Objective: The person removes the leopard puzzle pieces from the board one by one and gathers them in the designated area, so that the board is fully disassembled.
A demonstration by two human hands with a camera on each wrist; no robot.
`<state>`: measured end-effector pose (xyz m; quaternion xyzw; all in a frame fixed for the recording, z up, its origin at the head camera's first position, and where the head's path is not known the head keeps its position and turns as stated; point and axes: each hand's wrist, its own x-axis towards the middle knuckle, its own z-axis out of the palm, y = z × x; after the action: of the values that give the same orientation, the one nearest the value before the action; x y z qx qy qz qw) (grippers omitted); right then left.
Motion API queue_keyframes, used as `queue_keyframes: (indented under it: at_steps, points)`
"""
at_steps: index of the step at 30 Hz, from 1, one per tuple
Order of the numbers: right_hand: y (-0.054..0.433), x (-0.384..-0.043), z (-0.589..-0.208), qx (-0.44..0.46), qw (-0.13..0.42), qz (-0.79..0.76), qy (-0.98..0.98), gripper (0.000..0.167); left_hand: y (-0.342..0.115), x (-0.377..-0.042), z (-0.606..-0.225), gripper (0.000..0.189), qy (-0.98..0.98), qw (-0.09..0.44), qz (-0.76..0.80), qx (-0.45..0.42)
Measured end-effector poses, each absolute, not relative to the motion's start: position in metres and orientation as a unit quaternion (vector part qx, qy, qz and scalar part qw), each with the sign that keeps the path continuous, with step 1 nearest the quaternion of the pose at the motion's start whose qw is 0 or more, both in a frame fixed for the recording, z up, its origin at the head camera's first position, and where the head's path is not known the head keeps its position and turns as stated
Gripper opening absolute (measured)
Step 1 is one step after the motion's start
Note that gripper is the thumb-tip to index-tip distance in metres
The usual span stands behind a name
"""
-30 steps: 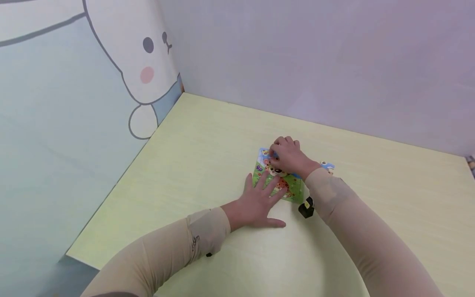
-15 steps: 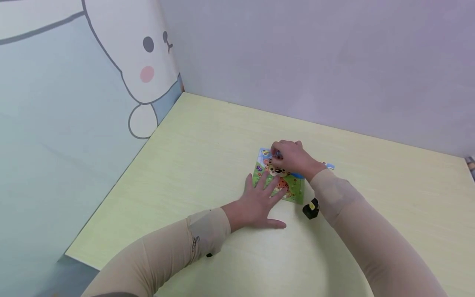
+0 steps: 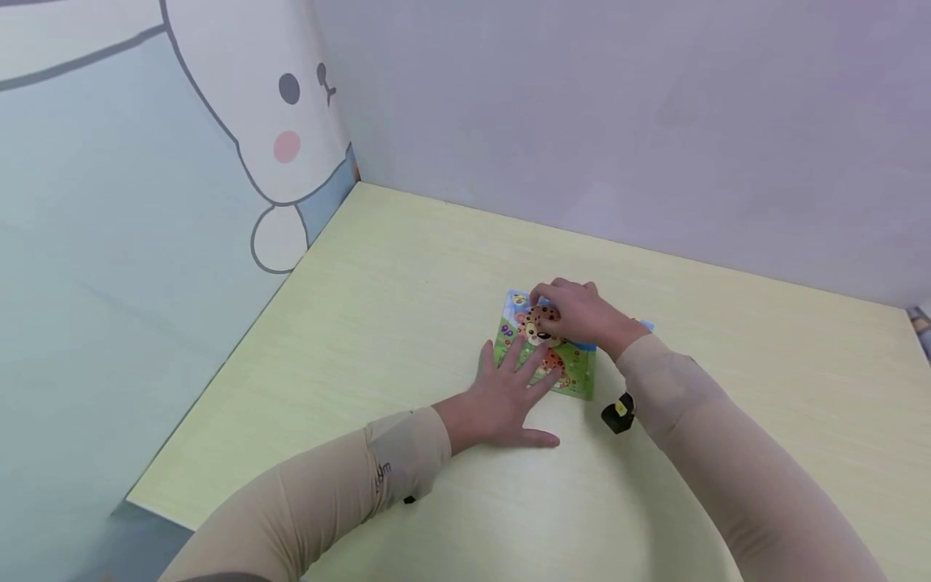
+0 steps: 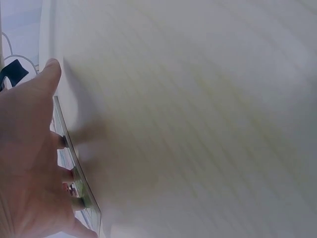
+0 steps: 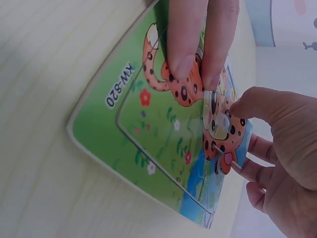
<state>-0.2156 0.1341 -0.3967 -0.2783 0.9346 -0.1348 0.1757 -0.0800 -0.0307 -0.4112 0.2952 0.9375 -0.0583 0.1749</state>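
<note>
A jigsaw puzzle board [image 3: 582, 381] with a spotted leopard on green grass lies flat on the pale table. My left hand [image 3: 503, 404] is spread across its near left part, fingertips resting on the picture and thumb out on the table. Over the upper part of the board, my right hand [image 3: 579, 314] pinches a puzzle piece [image 5: 232, 141] showing part of the leopard's head. In the right wrist view the thumb lies on the printed face and the other fingers go behind the piece, which is tilted up from the board. The right hand hides the board's upper right in the head view.
Behind the right wrist, a blue bit of a loose puzzle piece [image 3: 647, 326] shows. The table [image 3: 407, 267] meets a pale wall [image 3: 582, 121] at the back and a blue cartoon-printed wall [image 3: 145, 267] at the left. A black wrist camera [image 3: 618, 413] hangs under the right sleeve.
My right hand has shifted slightly right and nearer, uncovering more of the leopard's face. More of the loose piece is now hidden behind the wrist. The left hand stays in place.
</note>
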Motion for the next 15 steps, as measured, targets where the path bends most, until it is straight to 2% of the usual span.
queue_keyframes:
  at_steps: [15]
  points:
    - [0.143, -0.2081, -0.3997, -0.285, 0.161, -0.184, 0.927, 0.03, -0.0305, -0.0808, -0.4113, 0.096, 0.935, 0.172, -0.059, 0.305]
